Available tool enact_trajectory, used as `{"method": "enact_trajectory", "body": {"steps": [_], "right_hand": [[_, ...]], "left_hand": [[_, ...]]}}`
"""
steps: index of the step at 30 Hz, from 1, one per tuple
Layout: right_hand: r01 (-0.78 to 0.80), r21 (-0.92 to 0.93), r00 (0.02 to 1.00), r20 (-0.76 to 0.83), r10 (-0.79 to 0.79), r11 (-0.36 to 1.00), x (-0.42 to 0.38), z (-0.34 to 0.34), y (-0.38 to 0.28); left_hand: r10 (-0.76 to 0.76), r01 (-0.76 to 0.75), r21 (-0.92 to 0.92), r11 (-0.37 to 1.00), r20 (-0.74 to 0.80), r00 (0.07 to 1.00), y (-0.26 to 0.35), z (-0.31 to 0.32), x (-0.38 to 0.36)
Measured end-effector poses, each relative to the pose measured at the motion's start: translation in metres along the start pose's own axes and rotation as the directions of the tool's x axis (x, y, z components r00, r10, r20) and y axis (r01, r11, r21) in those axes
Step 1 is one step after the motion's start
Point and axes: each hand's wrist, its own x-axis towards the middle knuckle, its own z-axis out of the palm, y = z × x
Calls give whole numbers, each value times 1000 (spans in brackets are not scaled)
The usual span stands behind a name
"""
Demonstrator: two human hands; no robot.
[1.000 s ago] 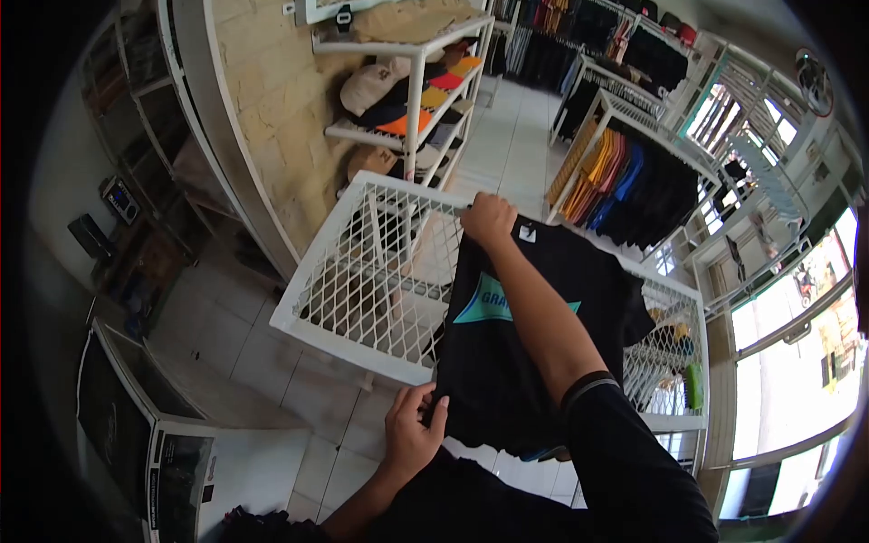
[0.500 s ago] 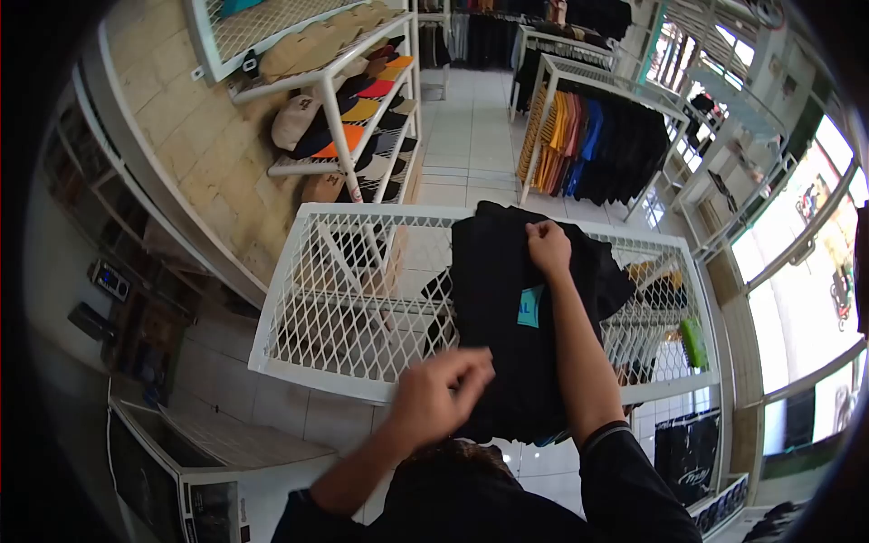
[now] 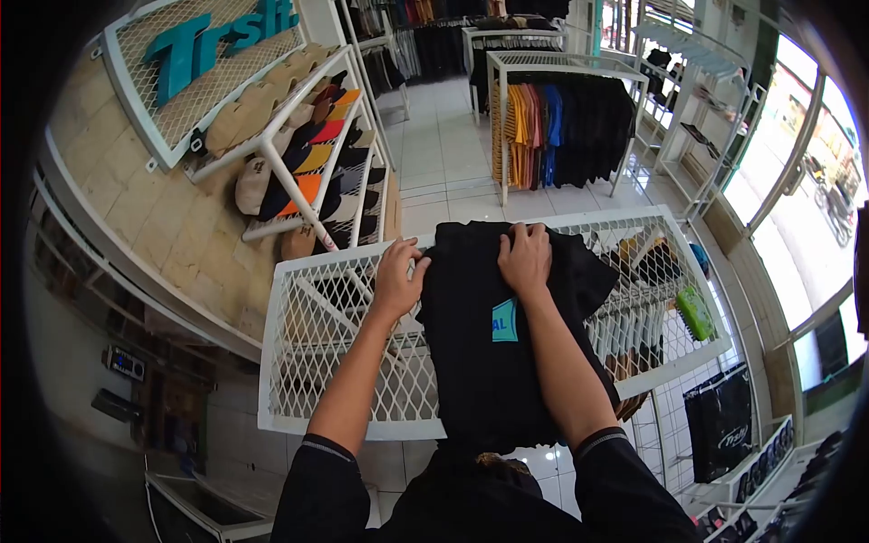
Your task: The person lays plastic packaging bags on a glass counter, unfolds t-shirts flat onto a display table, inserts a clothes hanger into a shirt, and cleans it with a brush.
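Observation:
A black T-shirt (image 3: 480,362) with a teal print lettered "AL" lies over the white mesh table (image 3: 353,429), its near end at the front edge. Its left edge runs nearly straight, while a sleeve spreads out on the right. My left hand (image 3: 401,279) is at the shirt's upper left edge, fingers bent around the cloth there; the fingertips are partly hidden. On the upper middle of the shirt, my right hand (image 3: 527,260) has its fingers curled down into the fabric.
A green brush-like object (image 3: 694,313) lies on the table's right end. Caps fill a white rack (image 3: 299,172) at the left. Beyond stands a rail of hanging shirts (image 3: 579,136). A black bag (image 3: 718,423) hangs at lower right.
My left hand has moved forward from the near left side to the shirt's upper left edge. My right hand stays on the shirt's upper part, and the camera view has shifted.

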Motion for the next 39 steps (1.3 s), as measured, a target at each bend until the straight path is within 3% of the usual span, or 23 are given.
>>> {"method": "enact_trajectory", "body": {"steps": [1, 2, 4, 5, 9, 10, 12, 14, 16, 17, 20, 21, 22, 24, 26, 28, 29, 30, 32, 34, 36, 37, 39], "right_hand": [[-42, -19, 999, -28, 41, 999, 1, -2, 5], [-82, -36, 995, -56, 80, 996, 3, -3, 9], [-80, -23, 995, -68, 79, 996, 5, -6, 10], [-84, -35, 994, -79, 81, 996, 8, -6, 11], [-116, -51, 991, -75, 112, 992, 4, -5, 12], [-121, -68, 990, -77, 116, 990, 5, -3, 14], [-123, -79, 991, -62, 118, 989, 7, -1, 15], [-120, -95, 990, -88, 112, 988, 5, -1, 15], [-109, -108, 991, -84, 100, 988, 7, -1, 14], [-115, -123, 991, -76, 106, 986, 6, -1, 14], [-122, -144, 992, -57, 115, 982, 8, -2, 14], [-129, -152, 991, -62, 121, 980, 8, -3, 13], [-140, -157, 989, -62, 131, 978, 5, -3, 12], [-135, -141, 990, -54, 128, 981, 7, -1, 14], [-121, -129, 992, -53, 115, 984, 9, -3, 23], [-107, -75, 984, 138, 117, 991, 18, -14, 38], [-217, 133, 918, 363, 156, 967, 29, -26, 49], [-303, 220, 884, 427, 188, 927, 23, -51, 38], [-202, 348, 918, 392, 53, 915, -10, -105, 19], [-238, 348, 936, 333, 118, 907, -60, -176, -22], [-97, 344, 995, 35, 91, 934, -122, -200, -8], [-167, 258, 981, -54, 187, 951, -156, -208, 2], [-285, 206, 933, -164, 321, 936, -217, -218, 27]], "left_hand": [[-53, 33, -168, 985, -114, 992, 4, 3, 1], [-51, 32, -170, 985, -109, 993, 3, 0, 3], [-356, 316, -521, 793, 26, 934, 7, -19, 12], [-319, 214, -602, 769, -71, 945, 6, -22, 17], [-429, 232, -598, 767, -211, 878, -10, -52, 27], [-446, 252, -624, 740, -174, 878, -21, -62, 29], [-331, 181, -380, 907, -379, 864, -44, -80, 32], [-132, 143, -14, 990, -494, 859, -69, -110, 33], [-68, 186, 263, 947, -402, 913, -62, -144, 26], [-126, 255, 333, 908, -363, 923, -62, -157, 23], [-131, 238, 429, 871, -264, 956, -83, -171, 11], [-259, 337, 407, 849, -235, 937, -83, -168, 7], [-274, 348, 400, 848, -231, 934, -87, -162, -3], [-171, 199, 445, 873, -102, 980, -98, -153, -23], [-279, 298, 402, 866, -106, 954, -84, -144, -48], [-238, 299, 367, 881, -203, 950, -55, -142, -78], [-230, 290, 297, 910, -223, 947, -24, -147, -97], [-214, 271, 228, 935, -247, 945, 9, -158, -112], [-190, 266, 218, 939, -314, 930, 57, -174, -154], [-492, 466, -159, 871, -284, 823, 90, -177, -206], [-505, 485, -145, 863, -291, 812, 106, -167, -258], [-512, 489, -152, 859, -288, 809, 111, -159, -283], [-745, 612, -453, 648, -212, 632, 115, -132, -317]]}}
